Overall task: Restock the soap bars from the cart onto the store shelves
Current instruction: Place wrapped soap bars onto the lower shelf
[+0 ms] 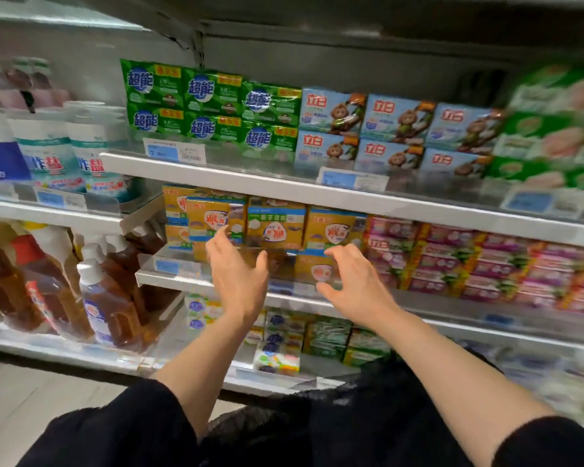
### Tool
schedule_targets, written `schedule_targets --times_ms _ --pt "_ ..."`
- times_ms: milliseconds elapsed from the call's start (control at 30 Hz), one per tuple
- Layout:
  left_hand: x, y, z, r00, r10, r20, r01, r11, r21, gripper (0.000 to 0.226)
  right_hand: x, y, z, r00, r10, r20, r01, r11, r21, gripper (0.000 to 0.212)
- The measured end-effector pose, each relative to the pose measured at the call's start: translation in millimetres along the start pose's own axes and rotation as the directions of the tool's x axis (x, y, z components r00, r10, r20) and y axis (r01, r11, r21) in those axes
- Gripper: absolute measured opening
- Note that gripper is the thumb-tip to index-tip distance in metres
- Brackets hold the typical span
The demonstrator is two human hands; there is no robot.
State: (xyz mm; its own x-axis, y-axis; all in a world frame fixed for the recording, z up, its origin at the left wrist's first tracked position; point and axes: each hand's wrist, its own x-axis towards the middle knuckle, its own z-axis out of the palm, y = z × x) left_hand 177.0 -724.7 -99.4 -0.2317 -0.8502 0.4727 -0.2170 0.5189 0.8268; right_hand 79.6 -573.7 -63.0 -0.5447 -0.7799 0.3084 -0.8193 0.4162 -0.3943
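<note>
Left hand (238, 271) raised before middle shelf (418, 210), fingers spread and loosely bent, holding nothing; fingertips near yellow soap packs (277, 227), contact unclear. Right hand (351, 278) at 3 o'clock of left, fingers apart and curved, empty, hovering before lower yellow pack. Yellow soap packs stacked two high under shelf edge. At 12 o'clock: green soap packs (209, 102), blue monkey-print soap boxes (395, 129). At 3 o'clock: pink soap packs (486, 264). At 9 o'clock: brown liquid bottles (112, 305). Black sleeves (132, 429) at bottom.
</note>
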Motion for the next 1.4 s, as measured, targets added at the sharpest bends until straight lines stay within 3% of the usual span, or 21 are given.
schedule_targets --times_ms 67,167,300,400,567,733,800,867,967,1067,1200,1233,1300,1367,1400 --pt "-33.8 35.6 18.5 0.968 0.215 0.132 -0.205 0.975 -0.086 0.06 -28.2 27.3 -42.1 0.998 0.027 -0.061 -0.032 0.995 -0.09 0.056" --pt "-83.9 98.5 56.2 0.828 0.437 0.353 -0.368 0.897 -0.246 0.049 -78.6 76.2 -118.1 0.974 0.125 -0.189 -0.155 0.976 -0.154 0.055" --pt "-163.9 205.5 112.6 0.52 0.653 0.55 -0.462 0.757 -0.463 0.045 -179.3 152.3 -220.7 0.859 0.291 -0.421 -0.403 0.892 -0.205 0.052" --pt "-238.8 284.1 145.9 0.292 0.779 0.555 -0.427 0.626 -0.653 0.059 -277.5 200.6 -288.4 0.719 0.394 -0.573 -0.602 0.765 -0.229 0.043" --pt "-377.9 375.1 188.2 -0.048 0.803 0.595 -0.22 0.572 -0.79 0.046 -443.6 255.8 -352.8 0.552 0.556 -0.622 -0.83 0.442 -0.34 0.033" --pt "-478.7 409.3 221.8 -0.308 0.717 0.626 -0.238 0.579 -0.78 0.061 -555.0 291.6 -368.0 0.383 0.837 -0.39 -0.887 0.215 -0.409 0.056" --pt "-507.4 413.3 232.5 -0.349 0.666 0.659 -0.354 0.558 -0.751 0.072 -578.8 298.1 -367.1 0.319 0.895 -0.313 -0.921 0.215 -0.325 0.076" --pt "-527.4 411.1 239.3 -0.341 0.604 0.721 -0.476 0.55 -0.686 0.08 -588.9 298.1 -363.6 0.277 0.922 -0.27 -0.96 0.255 -0.117 0.099" --pt "-549.2 405.2 246.4 -0.403 0.457 0.793 -0.606 0.515 -0.606 0.089 -602.5 297.9 -355.2 0.349 0.896 -0.277 -0.935 0.354 -0.032 0.124" --pt "-558.0 404.8 250.1 -0.514 0.403 0.757 -0.691 0.329 -0.644 0.095 -613.7 289.7 -339.4 0.416 0.827 -0.378 -0.909 0.365 -0.203 0.112" --pt "-557.6 405.0 255.2 -0.531 0.475 0.702 -0.65 0.304 -0.697 0.077 -619.6 284.9 -332.1 0.375 0.754 -0.539 -0.926 0.338 -0.171 0.08" --pt "-557.2 403.9 256.0 -0.525 0.509 0.682 -0.627 0.311 -0.715 0.064 -619.4 284.4 -333.1 0.349 0.743 -0.571 -0.928 0.357 -0.103 0.074" --pt "-554.2 403.8 253.8 -0.494 0.57 0.656 -0.584 0.341 -0.737 0.045 -616.2 285.3 -340.0 0.223 0.727 -0.649 -0.885 0.43 0.178 0.061" --pt "-551.0 404.7 249.6 -0.443 0.622 0.646 -0.538 0.392 -0.747 0.036 -607.1 284.0 -355.6 0.117 0.698 -0.706 -0.736 0.538 0.411 0.053" --pt "-547.6 406.3 246.7 -0.41 0.639 0.65 -0.514 0.426 -0.744 0.035 -602.3 283.5 -365.8 0.098 0.696 -0.711 -0.662 0.579 0.475 0.052"
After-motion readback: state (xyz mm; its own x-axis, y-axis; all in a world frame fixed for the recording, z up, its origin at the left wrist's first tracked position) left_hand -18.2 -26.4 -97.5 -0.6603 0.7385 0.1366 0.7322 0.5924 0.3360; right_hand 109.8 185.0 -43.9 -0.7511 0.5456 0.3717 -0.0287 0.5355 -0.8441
